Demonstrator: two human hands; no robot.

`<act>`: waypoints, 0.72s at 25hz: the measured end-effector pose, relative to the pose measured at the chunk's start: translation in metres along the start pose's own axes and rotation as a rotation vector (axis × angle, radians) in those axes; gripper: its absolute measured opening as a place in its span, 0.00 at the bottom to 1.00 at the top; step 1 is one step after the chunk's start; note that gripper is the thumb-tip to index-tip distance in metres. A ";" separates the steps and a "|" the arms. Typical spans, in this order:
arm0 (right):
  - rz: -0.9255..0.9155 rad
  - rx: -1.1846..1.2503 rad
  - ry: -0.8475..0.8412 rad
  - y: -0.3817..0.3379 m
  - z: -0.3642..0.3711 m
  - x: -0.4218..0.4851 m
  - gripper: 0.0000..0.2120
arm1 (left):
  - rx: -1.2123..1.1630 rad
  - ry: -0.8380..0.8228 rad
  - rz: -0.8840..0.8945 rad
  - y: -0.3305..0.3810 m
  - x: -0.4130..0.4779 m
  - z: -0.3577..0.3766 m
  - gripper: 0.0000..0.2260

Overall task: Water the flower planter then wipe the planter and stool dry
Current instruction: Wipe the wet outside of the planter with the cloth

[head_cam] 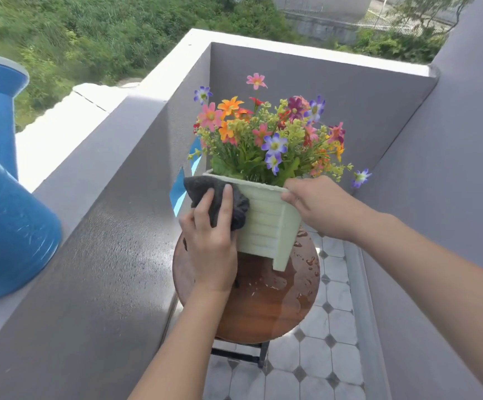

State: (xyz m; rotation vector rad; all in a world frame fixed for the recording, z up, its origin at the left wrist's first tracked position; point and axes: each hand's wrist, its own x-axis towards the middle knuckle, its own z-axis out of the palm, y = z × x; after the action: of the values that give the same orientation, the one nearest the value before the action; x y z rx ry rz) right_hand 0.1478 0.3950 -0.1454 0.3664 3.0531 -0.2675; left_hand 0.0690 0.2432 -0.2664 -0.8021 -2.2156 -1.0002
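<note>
A pale green slatted planter (266, 223) full of colourful flowers (266, 131) is tilted above a round brown wooden stool (266, 307). My right hand (318, 206) grips the planter's near right rim. A dark grey cloth (220, 197) is pressed against the planter's left side by my left hand (211, 243). Water drops and a wet sheen lie on the stool top, mostly at its right side.
A blue watering can (6, 215) stands on the grey balcony ledge (113, 255) at the left. Grey walls close in the corner behind and to the right. The floor (321, 356) has white tiles with small dark diamonds. Greenery lies beyond the wall.
</note>
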 end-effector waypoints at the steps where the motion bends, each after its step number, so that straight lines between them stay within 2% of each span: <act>1: 0.000 -0.003 -0.001 0.000 0.000 0.000 0.20 | -0.027 0.034 0.002 0.002 0.008 0.002 0.24; 3: 0.012 0.006 -0.003 0.002 -0.001 0.000 0.18 | -0.038 0.050 0.049 0.004 0.005 0.003 0.23; 6: 0.043 0.018 -0.014 0.004 -0.002 0.000 0.14 | 0.050 -0.051 0.273 -0.009 -0.028 0.000 0.14; 8: 0.048 0.026 -0.014 0.004 -0.004 0.002 0.14 | 0.101 -0.110 0.352 -0.016 -0.032 -0.005 0.14; 12: 0.016 -0.005 -0.022 0.003 -0.005 0.007 0.18 | 0.015 -0.053 0.176 0.000 0.002 -0.012 0.18; 14: 0.015 -0.011 -0.008 0.004 -0.003 0.009 0.20 | -0.030 -0.053 0.194 0.013 0.007 -0.009 0.17; 18: 0.038 0.040 0.005 0.008 -0.004 0.011 0.20 | -0.058 -0.198 0.485 0.010 -0.015 -0.004 0.16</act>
State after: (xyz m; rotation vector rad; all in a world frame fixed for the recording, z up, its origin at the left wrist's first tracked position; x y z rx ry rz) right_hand 0.1386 0.4060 -0.1436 0.4275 3.0458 -0.3273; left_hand 0.0869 0.2416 -0.2704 -1.4331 -2.0031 -0.7711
